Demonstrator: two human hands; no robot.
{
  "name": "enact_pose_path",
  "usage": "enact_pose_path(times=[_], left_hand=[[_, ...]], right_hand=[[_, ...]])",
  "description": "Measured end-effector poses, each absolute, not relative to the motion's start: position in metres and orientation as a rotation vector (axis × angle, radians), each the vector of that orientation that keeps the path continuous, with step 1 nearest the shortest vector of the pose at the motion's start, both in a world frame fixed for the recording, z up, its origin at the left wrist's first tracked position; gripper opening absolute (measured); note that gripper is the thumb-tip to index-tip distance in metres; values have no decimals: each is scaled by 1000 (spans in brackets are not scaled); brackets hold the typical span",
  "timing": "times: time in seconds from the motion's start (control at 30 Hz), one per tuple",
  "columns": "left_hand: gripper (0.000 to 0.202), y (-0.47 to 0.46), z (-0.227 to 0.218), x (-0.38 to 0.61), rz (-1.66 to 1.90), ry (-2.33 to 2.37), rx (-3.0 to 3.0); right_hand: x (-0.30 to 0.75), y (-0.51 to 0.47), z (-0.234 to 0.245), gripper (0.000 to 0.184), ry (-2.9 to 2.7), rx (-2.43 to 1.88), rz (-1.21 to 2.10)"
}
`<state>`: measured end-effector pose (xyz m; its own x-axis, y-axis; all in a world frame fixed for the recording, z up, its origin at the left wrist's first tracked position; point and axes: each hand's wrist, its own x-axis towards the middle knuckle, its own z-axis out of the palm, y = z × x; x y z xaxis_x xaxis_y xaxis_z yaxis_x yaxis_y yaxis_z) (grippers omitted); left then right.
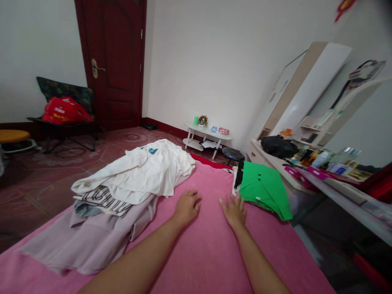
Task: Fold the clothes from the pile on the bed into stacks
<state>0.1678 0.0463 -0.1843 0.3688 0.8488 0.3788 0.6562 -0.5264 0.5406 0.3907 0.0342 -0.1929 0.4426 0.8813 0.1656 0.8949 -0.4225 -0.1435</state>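
Observation:
Both my hands rest over a pink bed cover point(208, 245). My left hand point(187, 208), its fingers slightly bent and apart, holds nothing; it lies just right of a loose pile of clothes. On top of that pile is a white T-shirt point(150, 171) with a blue print, above a black-and-white striped garment point(107, 200) and a pale mauve garment point(88, 245). My right hand point(234, 211) has its fingers spread, the tips close to the lower left edge of a folded green garment point(265, 185). Whether they touch it I cannot tell. Black and white cloth shows beneath the green one.
Along the right stands a dressing table point(272, 163) with a black bag point(278, 146), bottles and a mirror. A low white table point(208, 132) and a dark stool point(233, 154) are beyond the bed. Far left, a folding chair holds a red bag point(65, 110) near a dark red door point(113, 61).

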Motion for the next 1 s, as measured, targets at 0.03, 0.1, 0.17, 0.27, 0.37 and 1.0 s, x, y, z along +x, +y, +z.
enact_pose_path(times=[0.03,0.1,0.17,0.27,0.37,1.0], left_hand=[[30,46,-184,167,918,1321,2337],[30,45,-183,165,930,1305,2342],[31,43,-183,164,934,1292,2355],[33,37,-183,164,885,1284,2394],[33,27,-176,163,831,1307,2448],[26,52,-89,58,471,2084,2344]], right_hand=[[376,33,-194,68,-1585,-2466,-26],[351,30,-194,66,-1656,-2402,41],[334,25,-193,61,-1726,-2290,42],[328,18,-195,49,-1787,-2024,84],[340,17,-198,36,-1713,-1689,252],[352,18,-199,24,-1545,-1400,519]])
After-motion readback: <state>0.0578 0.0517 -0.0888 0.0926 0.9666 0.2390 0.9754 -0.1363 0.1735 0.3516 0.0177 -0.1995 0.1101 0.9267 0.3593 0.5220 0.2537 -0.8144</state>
